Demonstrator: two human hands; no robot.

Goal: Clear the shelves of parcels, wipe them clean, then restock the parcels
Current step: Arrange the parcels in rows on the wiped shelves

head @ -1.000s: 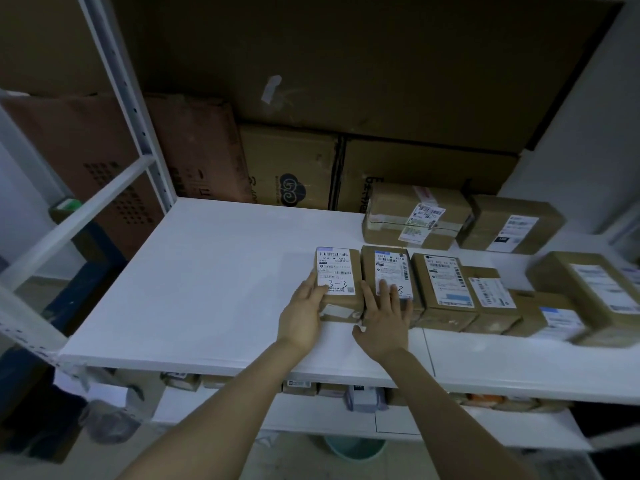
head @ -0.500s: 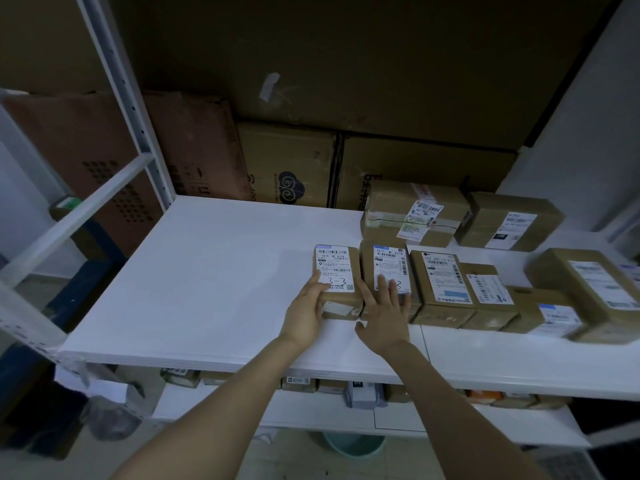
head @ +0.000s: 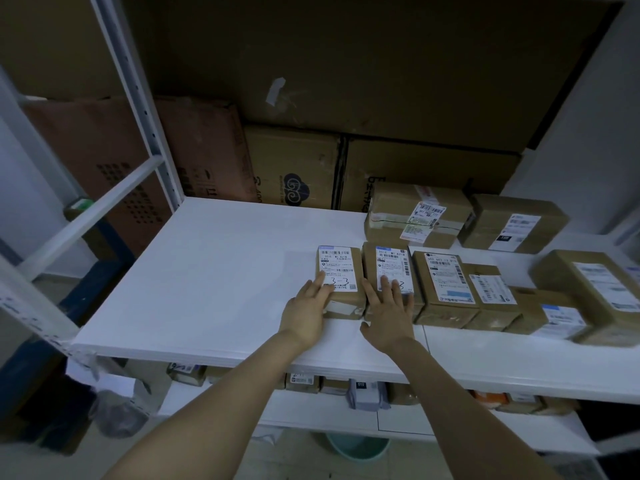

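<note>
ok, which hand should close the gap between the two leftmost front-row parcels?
Probably left. The left hand lies flat on the outer left side of the leftmost brown cardboard parcel; the right hand rests atop the neighbouring parcel.

Bare shelf left; parcels crowding right, upright far-left.

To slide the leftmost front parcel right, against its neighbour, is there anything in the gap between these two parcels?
No object shows in the narrow gap. The left hand lies flat on the leftmost parcel, the right hand on its neighbour; one finger of the right hand lies along the gap's edge and might get pinched.
</note>
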